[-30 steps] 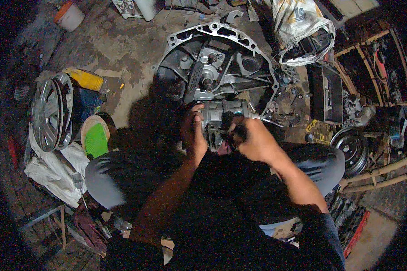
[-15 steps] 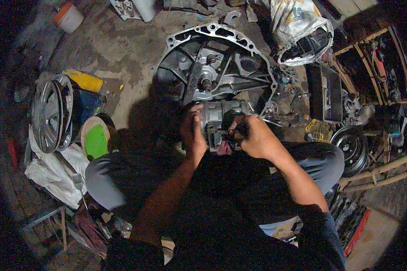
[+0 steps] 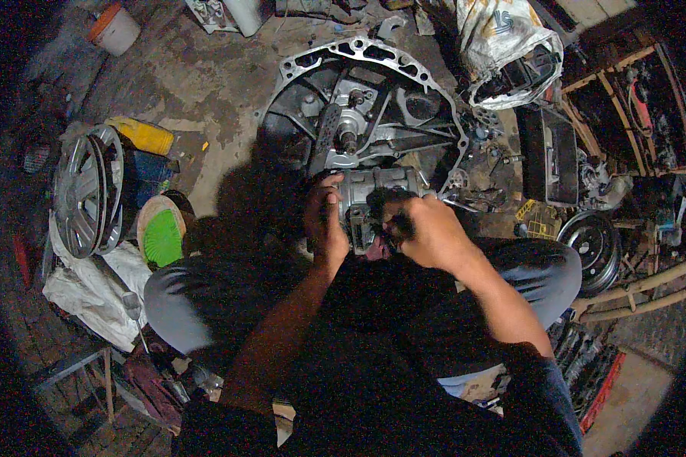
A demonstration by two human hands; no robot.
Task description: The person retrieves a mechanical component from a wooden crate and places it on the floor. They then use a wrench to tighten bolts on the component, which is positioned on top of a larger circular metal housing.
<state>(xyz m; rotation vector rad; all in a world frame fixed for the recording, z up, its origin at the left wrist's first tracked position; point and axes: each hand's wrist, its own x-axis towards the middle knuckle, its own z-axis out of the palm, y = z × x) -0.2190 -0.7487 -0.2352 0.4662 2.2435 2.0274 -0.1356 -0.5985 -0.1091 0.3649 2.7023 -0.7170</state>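
Note:
A grey ribbed, roughly cylindrical metal machine part (image 3: pixel 358 190) sits upright in front of my lap. My left hand (image 3: pixel 329 221) is wrapped round its left side, thumb up, with some fingers hidden behind it. At its right side, my right hand (image 3: pixel 438 232) is closed with the fingers bent; a dark, blurred thing in its grip covers part of the metal, and its kind is too unclear to name. A bit of pinkish cloth (image 3: pixel 376 248) shows below the part. Just beyond stands a large open bell-shaped gearbox housing (image 3: pixel 427 145) with a shaft at its middle.
Wheel covers (image 3: pixel 80 198), a yellow container (image 3: pixel 141 135) and a green-faced round thing (image 3: pixel 162 236) lie on the left. To the right are a black tray (image 3: pixel 552 156), a yellow basket (image 3: pixel 537 221) and a black wheel rim (image 3: pixel 591 251). A white sack (image 3: pixel 503 38) holds parts at the back.
My right hand has shifted slightly down and left along the metal part, with the dark thing still in it. My left hand keeps its hold.

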